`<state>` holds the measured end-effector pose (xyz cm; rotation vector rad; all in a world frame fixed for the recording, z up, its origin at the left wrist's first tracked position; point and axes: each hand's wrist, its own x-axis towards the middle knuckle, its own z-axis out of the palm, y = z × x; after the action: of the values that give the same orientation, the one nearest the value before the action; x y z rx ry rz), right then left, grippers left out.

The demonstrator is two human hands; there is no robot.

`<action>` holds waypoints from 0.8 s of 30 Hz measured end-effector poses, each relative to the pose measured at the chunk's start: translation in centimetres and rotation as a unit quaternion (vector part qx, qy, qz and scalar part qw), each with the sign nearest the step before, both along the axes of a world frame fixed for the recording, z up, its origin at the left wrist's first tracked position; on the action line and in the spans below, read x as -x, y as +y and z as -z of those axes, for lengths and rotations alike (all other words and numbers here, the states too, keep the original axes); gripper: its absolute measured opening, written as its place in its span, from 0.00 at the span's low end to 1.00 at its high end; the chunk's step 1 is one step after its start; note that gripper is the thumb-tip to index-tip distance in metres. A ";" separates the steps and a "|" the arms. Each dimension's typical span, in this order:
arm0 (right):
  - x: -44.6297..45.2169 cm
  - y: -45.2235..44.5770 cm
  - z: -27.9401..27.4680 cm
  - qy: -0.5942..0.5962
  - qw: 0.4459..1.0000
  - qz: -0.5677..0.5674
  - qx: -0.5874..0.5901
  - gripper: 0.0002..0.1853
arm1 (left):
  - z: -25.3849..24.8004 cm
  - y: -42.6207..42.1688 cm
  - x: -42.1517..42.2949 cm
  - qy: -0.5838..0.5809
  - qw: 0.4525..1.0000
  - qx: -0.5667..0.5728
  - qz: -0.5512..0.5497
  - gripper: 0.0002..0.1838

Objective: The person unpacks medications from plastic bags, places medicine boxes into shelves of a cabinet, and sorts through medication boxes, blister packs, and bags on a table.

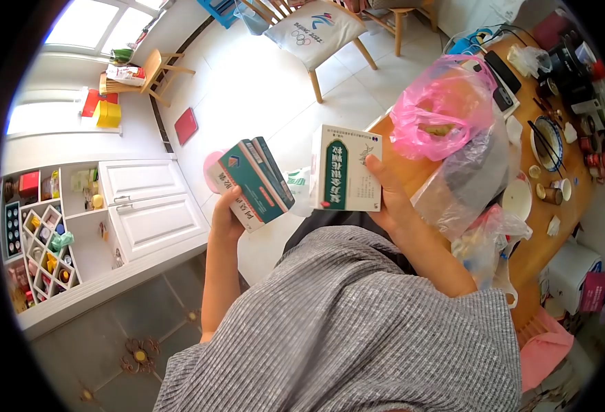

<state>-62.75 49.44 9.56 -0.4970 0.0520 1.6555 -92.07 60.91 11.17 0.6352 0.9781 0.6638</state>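
Note:
My left hand (pixel 227 216) is closed round a small stack of green, white and orange medicine boxes (pixel 251 189), held tilted at the centre-left. To the right, my right hand (pixel 385 196) grips a white box with a green label (pixel 347 168) by its right side, the printed face turned up to me. The two sets of boxes are apart, with a narrow gap between them. A white plastic bag with green print (pixel 298 184) shows behind that gap. The fingers beneath the boxes are mostly hidden.
On the wooden table (pixel 563 223) at the right are a pink plastic bag (pixel 443 106), a clear bag (pixel 464 182), a patterned bowl (pixel 548 143) and chopsticks. A chair (pixel 316 34) stands ahead. White cabinets (pixel 155 209) line the left; a red flat object (pixel 186 126) lies on the floor.

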 end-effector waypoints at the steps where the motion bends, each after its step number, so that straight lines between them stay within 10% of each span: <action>1: -0.1 -0.1 0.0 0.030 0.999 -0.009 -0.004 0.23 | -0.1 -0.2 -0.6 0.024 1.000 0.011 -0.002 0.28; 13: 2.4 0.4 2.9 -0.008 0.977 -0.161 -0.138 0.34 | 1.1 -4.0 -8.9 0.256 0.960 -0.036 0.108 0.26; 21: 0.6 -0.2 7.1 0.199 0.970 -0.046 -0.133 0.32 | -2.9 -1.5 -7.6 0.053 0.968 -0.085 0.229 0.19; 24: 0.2 -0.2 7.6 0.187 0.968 -0.017 -0.164 0.32 | -3.1 0.6 -7.6 0.168 0.947 -0.152 0.227 0.18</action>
<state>-63.00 49.25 1.93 0.0700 0.0456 1.7313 -84.51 61.46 14.23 1.2346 0.9993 0.2963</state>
